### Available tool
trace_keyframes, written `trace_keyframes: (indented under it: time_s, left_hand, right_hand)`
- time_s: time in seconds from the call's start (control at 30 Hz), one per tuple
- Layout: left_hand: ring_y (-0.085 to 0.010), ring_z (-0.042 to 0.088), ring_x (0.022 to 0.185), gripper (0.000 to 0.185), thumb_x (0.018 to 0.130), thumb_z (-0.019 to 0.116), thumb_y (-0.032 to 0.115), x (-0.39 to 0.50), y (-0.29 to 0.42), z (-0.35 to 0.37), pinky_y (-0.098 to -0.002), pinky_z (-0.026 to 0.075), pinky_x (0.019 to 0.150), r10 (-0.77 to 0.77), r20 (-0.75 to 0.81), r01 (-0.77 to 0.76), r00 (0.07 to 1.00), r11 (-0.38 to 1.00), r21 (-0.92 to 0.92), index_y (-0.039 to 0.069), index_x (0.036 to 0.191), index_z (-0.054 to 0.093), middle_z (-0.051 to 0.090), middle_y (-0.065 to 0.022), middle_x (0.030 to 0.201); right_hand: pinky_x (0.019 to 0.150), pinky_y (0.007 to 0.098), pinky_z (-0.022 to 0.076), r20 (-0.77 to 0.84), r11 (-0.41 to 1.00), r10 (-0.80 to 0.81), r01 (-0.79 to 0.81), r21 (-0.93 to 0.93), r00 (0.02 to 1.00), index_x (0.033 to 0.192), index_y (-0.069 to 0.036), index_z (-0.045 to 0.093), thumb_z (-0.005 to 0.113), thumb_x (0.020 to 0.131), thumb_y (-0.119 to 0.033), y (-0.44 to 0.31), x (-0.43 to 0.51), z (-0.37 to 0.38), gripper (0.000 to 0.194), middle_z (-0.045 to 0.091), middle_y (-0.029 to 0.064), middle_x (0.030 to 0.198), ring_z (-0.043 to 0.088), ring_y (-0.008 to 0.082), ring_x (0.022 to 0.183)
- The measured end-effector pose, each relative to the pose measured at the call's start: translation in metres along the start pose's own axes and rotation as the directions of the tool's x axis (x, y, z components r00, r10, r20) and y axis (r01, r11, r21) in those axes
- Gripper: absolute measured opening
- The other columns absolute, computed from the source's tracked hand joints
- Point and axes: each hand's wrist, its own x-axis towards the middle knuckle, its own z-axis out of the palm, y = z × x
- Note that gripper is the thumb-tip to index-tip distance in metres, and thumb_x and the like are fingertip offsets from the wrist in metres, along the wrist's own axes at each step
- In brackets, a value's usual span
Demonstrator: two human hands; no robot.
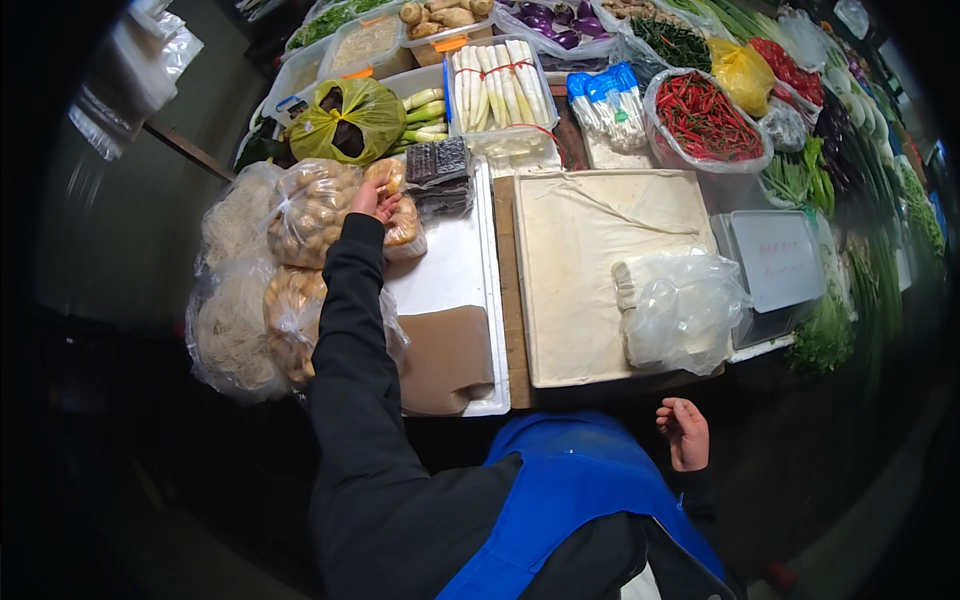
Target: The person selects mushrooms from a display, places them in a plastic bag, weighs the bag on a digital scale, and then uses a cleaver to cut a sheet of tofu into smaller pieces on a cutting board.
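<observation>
My left hand (376,199) reaches out over packs of golden-brown food (403,225), its fingers apart and loosely curled. Whether its fingertips touch a pack is hard to see. Just left of it is a clear bag of round, light-brown pieces (311,202). Dark wrapped blocks (441,171) are stacked to its right. Closer to me, a brown slab (444,360) lies on a white foam board (439,289). By the blue apron (577,465), my right hand (684,435) hangs with curled fingers and nothing visible in it, below a plastic bag of white food (682,311).
A cloth-covered tray (592,225) occupies the middle. Bags of noodle-like strands (232,330) stand at the left edge. Behind are a yellow bag (346,120), a bin of white stalks (501,86) and red chillies (705,116). A lidded grey box (776,259) stands right.
</observation>
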Motion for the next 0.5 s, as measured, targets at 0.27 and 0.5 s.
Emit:
trace_keyframes:
  time_s: [0.27,0.5]
  left_hand:
    - [-0.0187,0.061,0.087,0.045,0.097,0.049,0.044,0.013,0.014,0.015,-0.0295,0.052,0.067,0.044,0.154,-0.063,0.987,0.991,0.12,0.015,0.132,0.053,0.063,-0.0092,0.114]
    - [-0.0208,0.056,0.09,0.049,0.097,0.048,0.049,0.03,0.028,-0.015,-0.0274,0.05,0.07,-0.138,0.162,0.109,0.977,0.978,0.175,0.026,0.14,0.048,0.059,-0.0011,0.117]
  right_hand:
    - [0.074,0.0238,0.0498,-0.073,0.992,-0.055,0.046,-0.113,0.996,0.107,-0.003,0.068,0.062,0.098,-0.023,0.019,0.003,0.008,0.023,0.069,0.006,0.091,0.063,0.0103,0.08]
    - [0.073,0.0218,0.0467,-0.077,0.996,-0.036,0.03,-0.08,0.996,0.108,-0.004,0.067,0.062,0.098,-0.027,0.04,-0.004,0.001,0.025,0.069,0.0029,0.091,0.061,0.0082,0.082]
